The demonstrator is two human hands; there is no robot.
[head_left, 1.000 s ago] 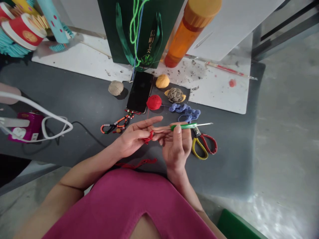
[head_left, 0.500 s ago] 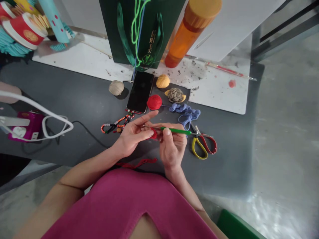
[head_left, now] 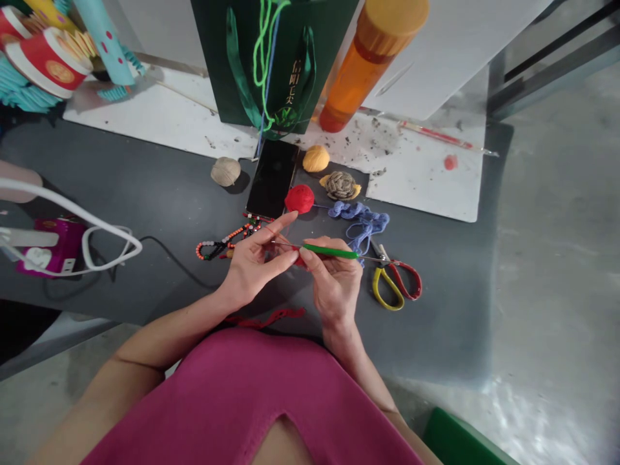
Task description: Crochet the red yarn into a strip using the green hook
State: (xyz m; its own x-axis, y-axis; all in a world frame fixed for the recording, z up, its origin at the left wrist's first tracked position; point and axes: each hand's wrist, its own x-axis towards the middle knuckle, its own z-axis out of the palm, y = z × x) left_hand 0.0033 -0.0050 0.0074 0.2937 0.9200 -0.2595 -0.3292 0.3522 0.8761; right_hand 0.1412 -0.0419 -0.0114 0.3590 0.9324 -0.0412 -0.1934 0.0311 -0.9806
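Head view: gripped the green-handled crochet hook [head_left: 330, 251] in the right hand [head_left: 336, 285], with thin metal tip pointing toward the left hand [head_left: 254, 268]. Pinched a small red crochet piece [head_left: 301, 261], mostly hidden, between left thumb and fingers, index finger extended near the red yarn ball [head_left: 299, 199]. Had that ball on the bench [head_left: 436, 336], just beside the black phone [head_left: 272, 177]. Had blue-violet crochet work [head_left: 368, 219] farther right, and scissors [head_left: 411, 283] with yellow and red handles beside the right hand.

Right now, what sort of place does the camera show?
Probably a handicraft work table: a red yarn ball and scissors lie there, and the right hand holds a green-handled hook.
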